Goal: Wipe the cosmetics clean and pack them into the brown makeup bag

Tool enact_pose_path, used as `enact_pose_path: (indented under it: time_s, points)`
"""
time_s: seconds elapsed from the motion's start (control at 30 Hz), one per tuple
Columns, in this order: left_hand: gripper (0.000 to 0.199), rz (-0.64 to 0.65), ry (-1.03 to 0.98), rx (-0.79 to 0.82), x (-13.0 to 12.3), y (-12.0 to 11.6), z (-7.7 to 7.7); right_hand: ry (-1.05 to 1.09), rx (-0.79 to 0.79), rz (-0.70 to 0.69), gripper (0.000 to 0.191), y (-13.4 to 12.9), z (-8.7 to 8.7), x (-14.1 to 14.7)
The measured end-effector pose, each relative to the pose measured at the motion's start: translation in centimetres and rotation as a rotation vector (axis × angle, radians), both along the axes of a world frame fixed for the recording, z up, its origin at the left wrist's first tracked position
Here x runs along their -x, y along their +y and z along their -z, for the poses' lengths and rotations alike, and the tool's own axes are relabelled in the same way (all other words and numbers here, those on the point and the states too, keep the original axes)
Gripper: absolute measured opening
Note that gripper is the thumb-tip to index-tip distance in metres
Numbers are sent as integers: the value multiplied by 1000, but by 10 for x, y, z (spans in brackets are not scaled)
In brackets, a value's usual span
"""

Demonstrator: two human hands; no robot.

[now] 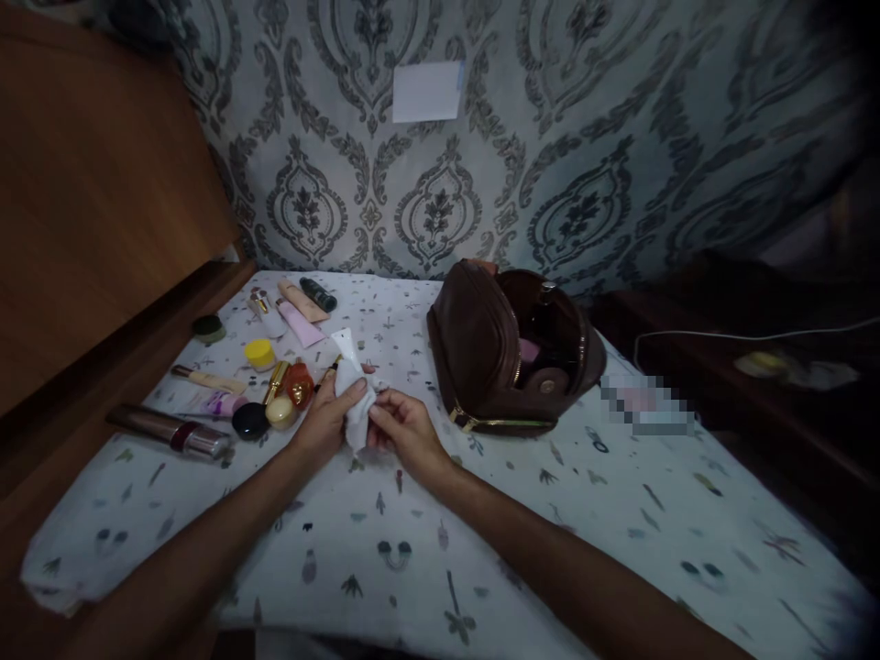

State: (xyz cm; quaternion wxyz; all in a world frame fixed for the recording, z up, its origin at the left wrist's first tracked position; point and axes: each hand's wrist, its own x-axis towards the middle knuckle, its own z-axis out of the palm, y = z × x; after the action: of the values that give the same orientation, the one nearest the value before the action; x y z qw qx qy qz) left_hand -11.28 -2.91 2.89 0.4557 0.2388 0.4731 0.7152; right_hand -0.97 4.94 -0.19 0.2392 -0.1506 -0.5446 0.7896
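The left hand [325,419] is gripping soft white cloth [357,417] around a glossy, flat-ended white tube [345,346]; the right hand [411,431] is pinching the cloth's edge, left of an open, dark-brown leather bag [474,344].

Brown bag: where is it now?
In the head view, the brown bag stands open on the patterned cloth, right of the right hand, before the wallpaper.

From my remote post I see pale wallpaper with grey damask medallions [438,213] beyond the fingers [386,422], a flat white rectangle [427,92] above them, a brown wooden panel [103,147] to their left, white plant-printed cloth [344,532] beneath, dark brown furniture [687,310] to their right, dim light.
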Motion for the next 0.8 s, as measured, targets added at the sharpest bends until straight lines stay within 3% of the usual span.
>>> enact_pose_path:
  time_s: [0.17,0.33,0.5,0.67,0.8]
  points:
    - [57,-39,-37,0,1,-1,-1,21,287,-121,43,4,-1,0]
    - [63,80,25,55,-2,-3,-6,24,451,-56,49,6,-2,-1]
    - [62,33,38,100,-2,-3,-2,5,382,-88,50,6,1,-1]
    - [62,-108,-20,115,-1,-2,-4,-5,299,-12,53,1,6,0]
    - [63,-149,-39,131,0,-1,-7,-12,160,57,52,-2,6,1]
